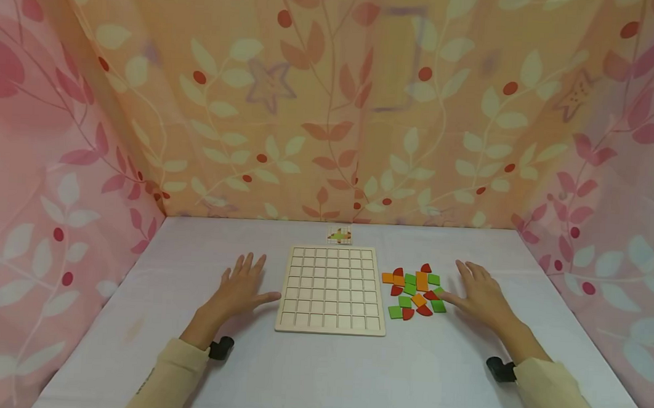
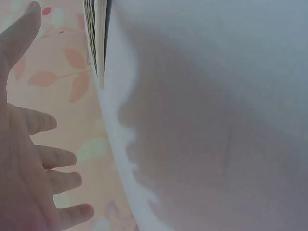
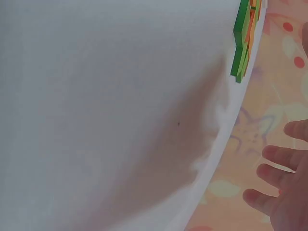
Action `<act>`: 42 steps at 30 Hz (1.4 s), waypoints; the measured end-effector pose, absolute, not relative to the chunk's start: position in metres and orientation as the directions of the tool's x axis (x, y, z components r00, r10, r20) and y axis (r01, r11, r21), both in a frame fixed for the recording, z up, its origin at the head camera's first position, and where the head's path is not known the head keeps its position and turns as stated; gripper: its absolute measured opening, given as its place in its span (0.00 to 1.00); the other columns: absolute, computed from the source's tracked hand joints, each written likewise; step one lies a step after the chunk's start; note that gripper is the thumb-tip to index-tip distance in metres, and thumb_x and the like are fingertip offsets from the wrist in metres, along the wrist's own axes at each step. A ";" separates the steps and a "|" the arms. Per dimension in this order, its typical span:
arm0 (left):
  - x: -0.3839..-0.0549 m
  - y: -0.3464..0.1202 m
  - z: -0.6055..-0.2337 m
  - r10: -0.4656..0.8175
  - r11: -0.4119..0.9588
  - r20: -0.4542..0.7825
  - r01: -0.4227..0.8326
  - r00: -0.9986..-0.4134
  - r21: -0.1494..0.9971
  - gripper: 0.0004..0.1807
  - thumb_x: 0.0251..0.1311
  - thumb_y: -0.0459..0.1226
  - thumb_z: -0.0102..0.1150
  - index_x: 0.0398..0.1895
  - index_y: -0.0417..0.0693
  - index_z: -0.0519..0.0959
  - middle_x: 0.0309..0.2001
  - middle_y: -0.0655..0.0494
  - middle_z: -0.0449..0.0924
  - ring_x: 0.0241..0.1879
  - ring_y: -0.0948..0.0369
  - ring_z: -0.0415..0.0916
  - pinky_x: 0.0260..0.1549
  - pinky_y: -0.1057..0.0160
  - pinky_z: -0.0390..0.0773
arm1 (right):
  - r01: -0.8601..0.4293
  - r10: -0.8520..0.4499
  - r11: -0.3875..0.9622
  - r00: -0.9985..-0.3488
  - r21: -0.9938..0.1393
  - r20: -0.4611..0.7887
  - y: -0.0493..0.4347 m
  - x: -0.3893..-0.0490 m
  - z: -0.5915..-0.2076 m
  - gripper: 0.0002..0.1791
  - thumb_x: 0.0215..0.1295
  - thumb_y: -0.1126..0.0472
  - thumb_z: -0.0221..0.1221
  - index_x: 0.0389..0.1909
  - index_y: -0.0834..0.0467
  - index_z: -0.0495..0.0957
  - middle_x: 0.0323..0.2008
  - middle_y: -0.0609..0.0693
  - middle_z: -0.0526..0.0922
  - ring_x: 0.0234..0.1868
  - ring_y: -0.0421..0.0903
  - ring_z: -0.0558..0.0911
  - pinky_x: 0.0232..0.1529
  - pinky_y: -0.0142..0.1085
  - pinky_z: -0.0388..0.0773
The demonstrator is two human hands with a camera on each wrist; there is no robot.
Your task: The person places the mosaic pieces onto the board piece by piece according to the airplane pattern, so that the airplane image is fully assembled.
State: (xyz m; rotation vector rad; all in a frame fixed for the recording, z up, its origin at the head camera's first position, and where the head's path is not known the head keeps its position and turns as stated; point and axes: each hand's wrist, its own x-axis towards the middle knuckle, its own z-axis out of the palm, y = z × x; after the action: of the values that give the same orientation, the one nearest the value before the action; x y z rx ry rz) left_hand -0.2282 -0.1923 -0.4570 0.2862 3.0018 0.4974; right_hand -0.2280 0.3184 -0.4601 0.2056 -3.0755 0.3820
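A pale wooden grid board [image 1: 331, 290] lies flat in the middle of the table, its squares bare. My left hand [image 1: 239, 289] hovers just left of it, fingers spread, thumb toward the board's edge; the left wrist view shows that hand [image 2: 29, 159] holding nothing. To the right of the board is a loose cluster of flat pieces: green squares [image 1: 438, 306], orange pieces [image 1: 422, 281] and red quarter-rounds [image 1: 426, 268]. Beside them my right hand [image 1: 480, 298] is spread, its thumb overlapping the cluster's right side in the head view. Nothing is in this hand [image 3: 288, 178] either.
Behind the board lies a small pattern card [image 1: 339, 234] with a coloured figure on a grid. A white cloth [image 1: 329, 376] covers the table. Patterned curtains [image 1: 332, 105] enclose the back and both sides. Each wrist wears a small black camera [image 1: 222, 348].
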 end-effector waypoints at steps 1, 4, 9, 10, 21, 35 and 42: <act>-0.228 -0.192 -0.458 0.202 0.929 -0.057 0.173 -0.978 0.327 0.57 0.55 0.63 0.60 0.77 0.39 0.48 0.76 0.30 0.43 0.75 0.34 0.39 0.66 0.27 0.46 | -0.135 -0.127 0.959 -0.991 -0.250 0.046 0.316 -0.229 -0.460 0.58 0.55 0.32 0.61 0.73 0.67 0.52 0.69 0.74 0.56 0.69 0.73 0.54 0.65 0.72 0.49; -0.227 -0.191 -0.460 0.221 0.925 -0.069 0.187 -0.973 0.331 0.57 0.55 0.63 0.60 0.76 0.38 0.48 0.75 0.30 0.44 0.75 0.34 0.40 0.66 0.27 0.48 | -0.131 -0.127 0.954 -0.991 -0.270 0.031 0.309 -0.232 -0.460 0.58 0.54 0.30 0.61 0.73 0.66 0.52 0.69 0.73 0.56 0.70 0.72 0.54 0.65 0.72 0.50; -0.223 -0.187 -0.460 0.254 0.914 -0.081 0.212 -0.964 0.346 0.57 0.55 0.61 0.62 0.76 0.36 0.49 0.75 0.30 0.45 0.75 0.34 0.41 0.66 0.28 0.49 | -0.149 -0.145 0.951 -0.989 -0.270 0.035 0.298 -0.238 -0.460 0.57 0.54 0.32 0.62 0.74 0.64 0.53 0.70 0.71 0.58 0.70 0.71 0.55 0.65 0.71 0.53; -0.223 -0.186 -0.460 0.261 0.912 -0.083 0.218 -0.962 0.347 0.57 0.54 0.61 0.62 0.76 0.35 0.49 0.75 0.29 0.45 0.75 0.34 0.42 0.66 0.28 0.50 | -0.156 -0.152 0.949 -0.988 -0.272 0.037 0.296 -0.239 -0.460 0.56 0.54 0.33 0.63 0.74 0.64 0.53 0.70 0.70 0.58 0.70 0.70 0.55 0.65 0.71 0.54; -0.221 -0.179 -0.464 0.305 0.895 -0.125 0.240 -0.944 0.375 0.60 0.50 0.61 0.66 0.75 0.32 0.49 0.75 0.30 0.47 0.75 0.34 0.43 0.67 0.30 0.51 | -0.224 -0.216 0.924 -0.975 -0.311 0.061 0.273 -0.256 -0.463 0.53 0.55 0.35 0.64 0.73 0.60 0.57 0.69 0.67 0.63 0.70 0.67 0.59 0.64 0.68 0.61; -0.214 -0.172 -0.464 0.353 0.867 -0.180 0.248 -0.918 0.432 0.62 0.46 0.57 0.72 0.74 0.31 0.50 0.74 0.30 0.47 0.75 0.34 0.44 0.70 0.33 0.49 | -0.263 -0.280 0.890 -0.960 -0.372 0.008 0.239 -0.277 -0.465 0.49 0.54 0.37 0.66 0.71 0.57 0.63 0.68 0.62 0.68 0.70 0.63 0.62 0.65 0.65 0.62; -0.211 -0.168 -0.463 0.351 0.870 -0.203 0.238 -0.914 0.432 0.62 0.45 0.56 0.73 0.75 0.34 0.50 0.76 0.34 0.47 0.76 0.37 0.42 0.71 0.35 0.48 | -0.282 -0.318 0.887 -0.947 -0.367 -0.042 0.225 -0.281 -0.462 0.45 0.55 0.38 0.66 0.69 0.58 0.67 0.65 0.60 0.72 0.68 0.61 0.65 0.66 0.63 0.63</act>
State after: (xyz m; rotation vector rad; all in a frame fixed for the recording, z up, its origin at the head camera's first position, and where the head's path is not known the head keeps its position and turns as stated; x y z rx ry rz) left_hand -0.2111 -0.1679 -0.4631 0.4453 2.7665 0.5887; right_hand -0.2814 0.2247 -0.4623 0.5022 -3.1487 0.5873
